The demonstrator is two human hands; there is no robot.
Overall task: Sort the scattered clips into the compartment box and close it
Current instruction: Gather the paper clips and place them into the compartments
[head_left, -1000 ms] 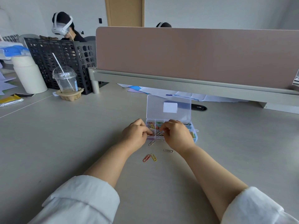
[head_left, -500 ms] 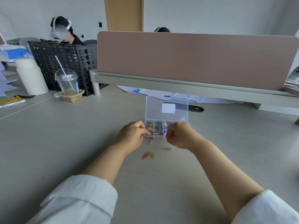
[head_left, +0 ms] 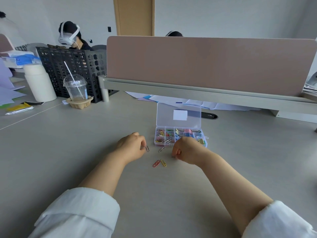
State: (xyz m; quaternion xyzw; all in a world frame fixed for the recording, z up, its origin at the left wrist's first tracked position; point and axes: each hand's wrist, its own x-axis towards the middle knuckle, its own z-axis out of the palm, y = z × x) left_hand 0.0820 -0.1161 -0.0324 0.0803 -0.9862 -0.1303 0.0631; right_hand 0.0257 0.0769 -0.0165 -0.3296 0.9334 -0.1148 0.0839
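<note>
The clear compartment box (head_left: 202, 134) stands open on the desk, its lid (head_left: 178, 115) upright, with coloured paper clips and binder clips in its cells. My left hand (head_left: 133, 146), left of the box, pinches a silver paper clip (head_left: 147, 148). My right hand (head_left: 187, 150) is in front of the box. Its fingertips are pinched down on the desk where a silver clip lay, and they hide that clip. Three loose clips lie between my hands: a silver clip (head_left: 161, 149), a red clip (head_left: 156, 163) and a yellow clip (head_left: 163, 163).
A pink desk partition (head_left: 205, 66) runs behind the box, with papers and a black object (head_left: 209, 115) under it. At the far left are a plastic cup with a straw (head_left: 76, 88), a black mesh crate (head_left: 72, 69) and a white bottle (head_left: 39, 83). A person wearing a headset (head_left: 69, 36) sits beyond.
Both hands have pulled back from the box toward me. My left hand now holds a silver clip out to the left. My right hand has dropped onto the silver clip lying on the desk.
</note>
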